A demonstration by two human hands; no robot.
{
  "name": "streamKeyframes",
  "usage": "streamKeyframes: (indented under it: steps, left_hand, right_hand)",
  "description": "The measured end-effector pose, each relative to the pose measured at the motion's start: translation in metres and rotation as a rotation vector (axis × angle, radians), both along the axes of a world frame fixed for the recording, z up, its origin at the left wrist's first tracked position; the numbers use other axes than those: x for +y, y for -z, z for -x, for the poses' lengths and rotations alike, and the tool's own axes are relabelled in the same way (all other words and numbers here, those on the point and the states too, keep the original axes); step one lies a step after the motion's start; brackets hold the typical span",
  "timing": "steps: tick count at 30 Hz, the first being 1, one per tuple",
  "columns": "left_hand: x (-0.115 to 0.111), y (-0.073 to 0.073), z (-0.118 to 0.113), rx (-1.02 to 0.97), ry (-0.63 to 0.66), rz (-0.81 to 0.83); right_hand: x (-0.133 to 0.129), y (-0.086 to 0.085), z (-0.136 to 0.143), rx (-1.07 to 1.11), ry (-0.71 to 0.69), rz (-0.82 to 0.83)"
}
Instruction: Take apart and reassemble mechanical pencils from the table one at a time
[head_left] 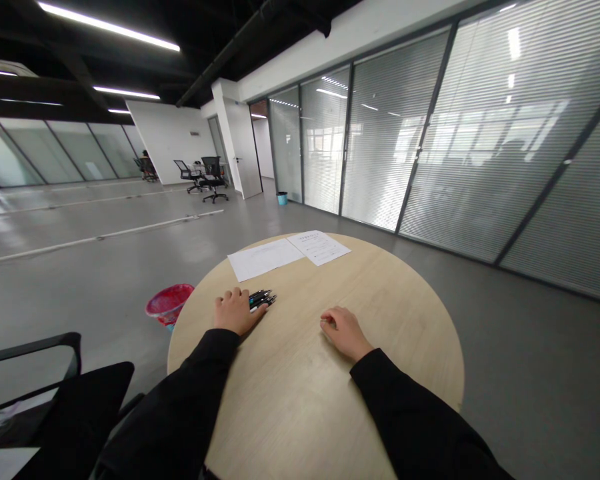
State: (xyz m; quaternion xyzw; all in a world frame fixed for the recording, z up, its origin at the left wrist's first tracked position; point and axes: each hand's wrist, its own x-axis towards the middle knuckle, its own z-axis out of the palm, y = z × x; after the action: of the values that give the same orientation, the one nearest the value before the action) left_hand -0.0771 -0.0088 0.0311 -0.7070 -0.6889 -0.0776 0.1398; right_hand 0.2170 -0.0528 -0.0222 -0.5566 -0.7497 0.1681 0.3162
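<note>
My left hand point(234, 311) rests on the left half of the round wooden table point(380, 293). Its fingers and thumb close around several dark pens point(261, 298), whose tips stick out to the right, side by side. Part of their length is hidden under the palm. To the right, apart from the pens, my right hand point(347, 331) lies curled on the tabletop. Its thumb and fingers are drawn together, and whatever may be inside them is hidden. Beyond the hands, near the far edge, lie a mostly blank paper sheet point(265, 259) and a printed sheet point(321, 247), touching or slightly overlapping.
A red basin-like container point(170, 300) stands at floor level beside the table's left edge. A black chair point(75, 407) is close by at lower left, with papers on it. Farther off are office chairs point(213, 177), a small blue bin point(282, 198) and glass partitions with blinds point(390, 127).
</note>
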Motion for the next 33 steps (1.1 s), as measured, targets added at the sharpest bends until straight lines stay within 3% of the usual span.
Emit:
streamKeyframes:
  steps: [2, 5, 8, 10, 16, 33]
  left_hand:
    - [-0.006, -0.002, -0.012, -0.026, 0.05, -0.027]
    - [-0.02, 0.003, -0.038, -0.086, 0.288, 0.0]
    - [-0.032, 0.015, -0.067, -0.145, 0.558, 0.113]
    - [-0.036, 0.023, -0.083, -0.171, 0.627, 0.232]
    - [-0.034, 0.027, -0.105, -0.143, 0.633, 0.353]
    - [-0.034, 0.034, -0.106, -0.131, 0.554, 0.294]
  right_hand:
    - [-0.002, -0.003, 0.001, -0.052, -0.008, 0.005]
    - [-0.004, -0.011, 0.0, -0.174, -0.042, -0.012]
    - [-0.004, -0.018, -0.004, -0.315, -0.048, -0.047]
    - [-0.003, -0.019, -0.008, -0.388, -0.033, -0.025]
    - [0.0, -0.01, -0.025, -0.496, -0.026, 0.162]
    - [0.002, -0.001, -0.033, -0.56, -0.01, 0.091]
